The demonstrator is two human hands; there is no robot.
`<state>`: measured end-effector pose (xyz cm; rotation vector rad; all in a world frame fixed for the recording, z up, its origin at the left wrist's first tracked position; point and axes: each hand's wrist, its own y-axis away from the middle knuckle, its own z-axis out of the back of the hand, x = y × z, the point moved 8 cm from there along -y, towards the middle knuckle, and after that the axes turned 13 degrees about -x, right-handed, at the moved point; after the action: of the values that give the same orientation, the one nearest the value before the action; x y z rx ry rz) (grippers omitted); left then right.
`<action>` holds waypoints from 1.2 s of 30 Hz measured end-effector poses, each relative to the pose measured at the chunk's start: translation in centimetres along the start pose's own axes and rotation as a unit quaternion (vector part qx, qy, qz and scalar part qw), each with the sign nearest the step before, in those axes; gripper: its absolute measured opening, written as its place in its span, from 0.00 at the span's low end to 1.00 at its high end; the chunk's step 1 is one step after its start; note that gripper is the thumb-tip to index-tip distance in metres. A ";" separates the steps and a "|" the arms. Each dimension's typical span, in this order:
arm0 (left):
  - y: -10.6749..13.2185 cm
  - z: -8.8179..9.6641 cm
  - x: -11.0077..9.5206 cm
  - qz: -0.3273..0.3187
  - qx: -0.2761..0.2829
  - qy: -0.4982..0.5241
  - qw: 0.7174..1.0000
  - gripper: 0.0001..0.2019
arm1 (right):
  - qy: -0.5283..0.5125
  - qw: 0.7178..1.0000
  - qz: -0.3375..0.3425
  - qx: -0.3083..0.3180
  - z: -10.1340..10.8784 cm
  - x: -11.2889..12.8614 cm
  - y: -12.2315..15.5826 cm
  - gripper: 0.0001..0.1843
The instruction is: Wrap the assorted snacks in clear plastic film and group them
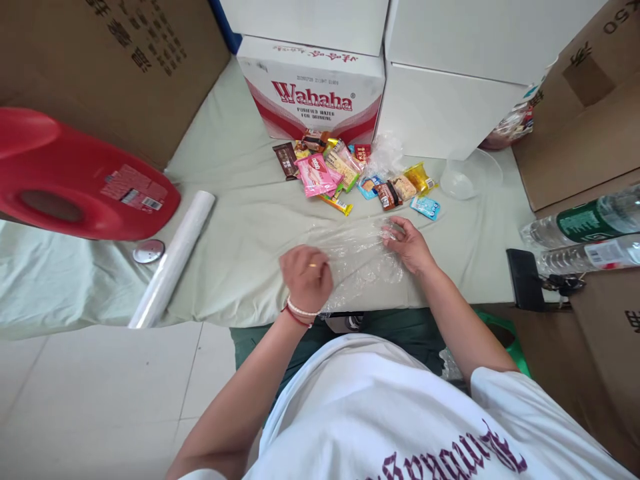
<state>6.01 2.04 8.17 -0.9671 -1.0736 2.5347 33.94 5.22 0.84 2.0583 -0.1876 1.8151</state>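
Note:
A thin, crumpled clear plastic bag is stretched between my hands over the front of the cloth-covered table. My left hand, slightly blurred, is curled closed at the bag's left side; its fingertips are mostly hidden. On the right side, my right hand pinches the plastic between thumb and fingers. Just beyond the bag lies a pile of wrapped snacks, among them a pink packet and a dark brown one. A smaller group to its right includes a light blue packet and a yellow one.
A white roll of plastic and a red jug occupy the left side. Behind the snacks stands a Wahaha carton. To the right are a clear plastic bowl, a black phone and two bottles.

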 end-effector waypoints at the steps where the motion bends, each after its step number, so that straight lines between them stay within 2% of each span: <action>1: 0.3 -1.3 -1.0 -0.044 0.072 0.008 0.996 0.07 | 0.014 1.000 0.010 0.002 -0.1 -0.2 0.0 0.38; 3: 0.9 -3.8 -1.2 -0.064 0.188 -0.018 0.980 0.14 | 0.052 0.998 0.038 -0.001 0.3 -0.3 -0.1 0.40; 5: 1.2 -5.4 0.5 -0.032 0.247 -0.077 0.965 0.23 | 0.100 0.992 0.072 -0.010 1.4 -0.3 -0.1 0.41; 8: 1.9 -6.1 2.7 0.000 0.286 -0.135 0.949 0.32 | 0.178 0.977 0.095 -0.063 4.7 0.3 0.0 0.38; 10: 2.5 -6.0 2.8 -0.010 0.298 -0.144 0.944 0.35 | 0.251 0.951 0.108 -0.141 7.2 1.5 0.8 0.30; 12: 3.0 -5.8 2.2 -0.029 0.307 -0.144 0.940 0.36 | 0.323 0.911 0.162 -0.200 7.9 3.8 2.5 0.20; 13: 3.2 -5.7 1.8 -0.040 0.314 -0.141 0.938 0.36 | 0.347 0.893 0.205 -0.199 7.1 5.0 3.5 0.17; 14: 3.4 -5.6 1.5 -0.050 0.320 -0.138 0.936 0.36 | 0.365 0.879 0.255 -0.169 5.5 6.0 4.6 0.15; 15: 3.5 -5.6 1.2 -0.060 0.326 -0.134 0.934 0.35 | 0.379 0.867 0.303 -0.109 3.4 6.6 5.6 0.15; 17: 3.6 -5.5 1.0 -0.078 0.332 -0.126 0.932 0.36 | 0.414 0.830 0.371 0.052 -1.1 6.1 7.5 0.18; 19: 3.5 -5.2 1.6 -0.083 0.329 -0.126 0.932 0.36 | 0.457 0.783 0.386 0.169 -3.2 4.3 8.3 0.21; 20: 3.4 -5.1 2.1 -0.078 0.327 -0.129 0.933 0.36 | 0.476 0.771 0.377 0.192 -3.1 3.4 8.0 0.23; 21: 3.3 -4.8 2.8 -0.069 0.326 -0.134 0.933 0.36 | 0.490 0.768 0.364 0.195 -2.5 2.8 7.4 0.24; 23: 3.2 -4.5 3.9 -0.052 0.328 -0.141 0.933 0.36 | 0.497 0.780 0.336 0.181 -0.6 2.5 5.6 0.23; 25: 3.2 -4.2 4.5 -0.046 0.332 -0.143 0.931 0.37 | 0.499 0.795 0.300 0.171 0.6 3.0 3.9 0.20; 27: 3.2 -4.0 4.6 -0.046 0.333 -0.142 0.931 0.37 | 0.508 0.812 0.256 0.129 0.6 4.4 1.9 0.21; 29: 3.2 -4.0 4.6 -0.046 0.331 -0.142 0.932 0.37 | 0.512 0.821 0.240 0.075 -1.6 6.5 0.3 0.22; 31: 3.3 -4.0 4.5 -0.047 0.329 -0.142 0.932 0.37 | 0.513 0.812 0.276 0.048 -6.2 8.9 -0.9 0.21; 33: 3.3 -4.0 4.5 -0.049 0.327 -0.142 0.933 0.38 | 0.535 0.778 0.326 0.047 -12.1 10.6 -1.8 0.23; 36: 3.3 -4.0 4.7 -0.049 0.324 -0.143 0.934 0.38 | 0.595 0.731 0.334 0.021 -19.8 11.2 -3.9 0.37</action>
<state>5.21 3.92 1.52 -0.3641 -0.2608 2.6996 18.75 17.86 12.76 0.4306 -0.5353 3.1679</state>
